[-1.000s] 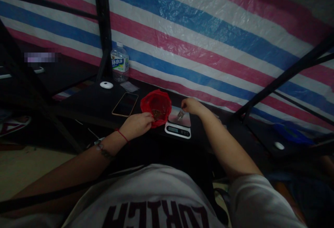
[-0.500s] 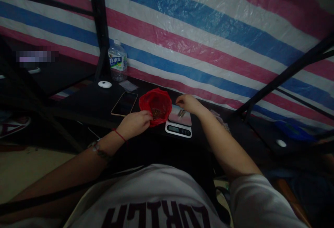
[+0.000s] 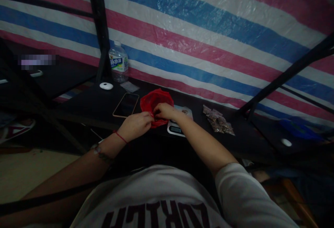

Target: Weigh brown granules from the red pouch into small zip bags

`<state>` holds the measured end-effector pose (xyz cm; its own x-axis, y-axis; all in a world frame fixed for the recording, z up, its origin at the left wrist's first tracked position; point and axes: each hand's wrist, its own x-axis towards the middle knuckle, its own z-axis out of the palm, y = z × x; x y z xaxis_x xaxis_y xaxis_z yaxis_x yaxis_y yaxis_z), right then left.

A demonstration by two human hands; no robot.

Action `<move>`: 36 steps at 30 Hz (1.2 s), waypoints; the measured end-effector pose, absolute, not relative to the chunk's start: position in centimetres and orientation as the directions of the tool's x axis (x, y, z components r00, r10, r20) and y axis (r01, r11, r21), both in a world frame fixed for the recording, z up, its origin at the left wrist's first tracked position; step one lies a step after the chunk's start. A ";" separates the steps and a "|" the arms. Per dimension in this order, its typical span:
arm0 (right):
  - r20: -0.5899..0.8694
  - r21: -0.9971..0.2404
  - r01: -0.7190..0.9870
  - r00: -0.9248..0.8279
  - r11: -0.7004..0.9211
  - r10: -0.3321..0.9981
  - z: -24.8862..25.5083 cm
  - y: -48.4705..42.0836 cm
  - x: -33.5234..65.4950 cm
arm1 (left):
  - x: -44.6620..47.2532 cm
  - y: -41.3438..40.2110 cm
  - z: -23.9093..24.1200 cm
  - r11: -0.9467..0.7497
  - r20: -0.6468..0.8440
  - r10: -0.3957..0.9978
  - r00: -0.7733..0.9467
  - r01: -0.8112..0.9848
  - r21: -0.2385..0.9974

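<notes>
A red plastic bag (image 3: pixel 152 99) stands with its mouth open on the black shelf. My left hand (image 3: pixel 137 125) is closed on the bag's near left rim, fingers pinched together. Into the mouth of the bag reaches my right hand (image 3: pixel 167 110), its fingers curled down close to the left fingertips; whatever they hold is hidden. Small brown contents are mostly covered by the hands. Right beside the bag is a white digital scale (image 3: pixel 174 130), partly behind my right wrist. Something small lies on its silvery plate, too dim to name.
Left of the bag lies a phone (image 3: pixel 126 104), with a flat clear packet (image 3: pixel 129 86) and a white round device (image 3: pixel 106 86) behind it. A plastic bottle (image 3: pixel 119 64) stands by the black metal post (image 3: pixel 100 29). Several small filled clear bags (image 3: pixel 219 122) lie on the right.
My right hand has moved left from above the scale's plate into the red bag. The small filled bags on the right now show fully. My left hand keeps its hold on the rim.
</notes>
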<state>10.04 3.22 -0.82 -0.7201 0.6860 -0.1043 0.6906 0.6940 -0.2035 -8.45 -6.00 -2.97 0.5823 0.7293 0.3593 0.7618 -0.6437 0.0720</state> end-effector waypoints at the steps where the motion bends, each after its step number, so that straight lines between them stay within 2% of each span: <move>1: -0.102 -0.193 0.693 -0.718 0.694 0.689 -0.9 3.3 10.0 | -8.4 -6.0 -3.0 -0.647 0.360 0.727 0.585 0.759 0.074; 36: -0.212 -0.054 0.734 -0.671 0.677 0.711 0.3 3.3 9.3 | -8.2 -6.1 -2.8 -0.657 0.367 0.720 0.589 0.750 0.084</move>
